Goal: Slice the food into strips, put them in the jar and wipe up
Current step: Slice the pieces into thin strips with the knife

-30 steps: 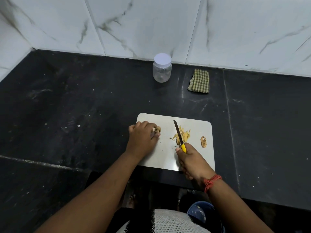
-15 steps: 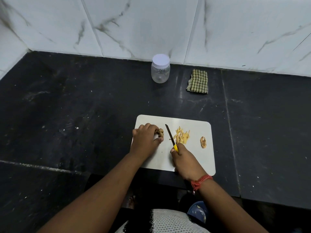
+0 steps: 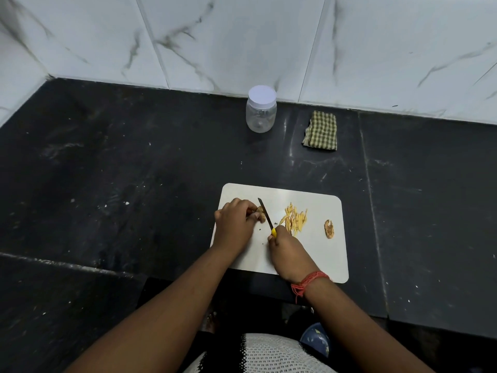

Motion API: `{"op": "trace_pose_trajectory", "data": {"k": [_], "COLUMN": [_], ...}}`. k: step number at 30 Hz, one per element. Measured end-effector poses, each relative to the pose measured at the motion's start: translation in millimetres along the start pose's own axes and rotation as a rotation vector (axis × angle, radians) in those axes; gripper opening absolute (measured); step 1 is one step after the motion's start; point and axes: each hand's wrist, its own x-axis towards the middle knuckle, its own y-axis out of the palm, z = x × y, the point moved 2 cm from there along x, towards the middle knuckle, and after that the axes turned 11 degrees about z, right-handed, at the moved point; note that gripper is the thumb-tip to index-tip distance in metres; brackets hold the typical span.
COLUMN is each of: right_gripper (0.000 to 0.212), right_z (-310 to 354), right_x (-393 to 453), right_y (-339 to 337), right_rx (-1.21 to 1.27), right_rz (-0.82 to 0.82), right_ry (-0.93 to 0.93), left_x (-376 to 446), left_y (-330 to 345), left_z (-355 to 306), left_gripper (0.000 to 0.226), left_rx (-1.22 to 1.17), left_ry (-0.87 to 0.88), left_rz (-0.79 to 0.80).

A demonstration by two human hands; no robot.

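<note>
A white cutting board point(image 3: 317, 259) lies on the black counter. At its left end my left hand point(image 3: 234, 224) pinches a small brown chunk of food point(image 3: 259, 213). My right hand point(image 3: 289, 251) grips a yellow-handled knife point(image 3: 266, 215), whose blade rests against that chunk. A pile of yellow strips point(image 3: 294, 218) lies to the right of the blade, and a brown peel scrap point(image 3: 329, 229) sits farther right. At the back by the wall stands a clear jar point(image 3: 261, 110) with its white lid on. A folded green checked cloth point(image 3: 320, 130) lies right of the jar.
The black stone counter point(image 3: 121, 170) meets a white marble tiled wall point(image 3: 242, 36) at the back and left. Its front edge runs just below the board. White specks dot the counter left of the board.
My right hand has moved the knife left, away from the strip pile and up against the chunk in my left hand. The left hand has stayed on the chunk.
</note>
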Motion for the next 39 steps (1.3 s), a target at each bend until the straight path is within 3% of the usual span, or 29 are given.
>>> {"op": "trace_pose_trajectory", "data": {"k": [13, 18, 34, 39], "right_gripper": [0.013, 0.012, 0.024, 0.037], "right_z": [2.7, 5.0, 7.9, 6.2], "right_x": [6.0, 6.5, 11.7, 12.4], "right_y": [7.9, 6.9, 2.7, 3.7], "right_rx": [-0.089, -0.071, -0.030, 0.003], "right_rz": [-0.010, 0.007, 0.060, 0.061], "right_ry": [-0.002, 0.036, 0.087, 0.103], "left_x": [5.0, 5.5, 7.2, 8.1], "left_y": [1.7, 2.7, 2.2, 1.1], "left_z": [3.4, 4.3, 4.4, 4.3], "left_gripper": [0.003, 0.014, 0.011, 0.008], "left_rx": [-0.007, -0.002, 0.021, 0.004], "left_ry": [-0.010, -0.001, -0.002, -0.011], "left_rz": [-0.018, -0.033, -0.024, -0.025]}}
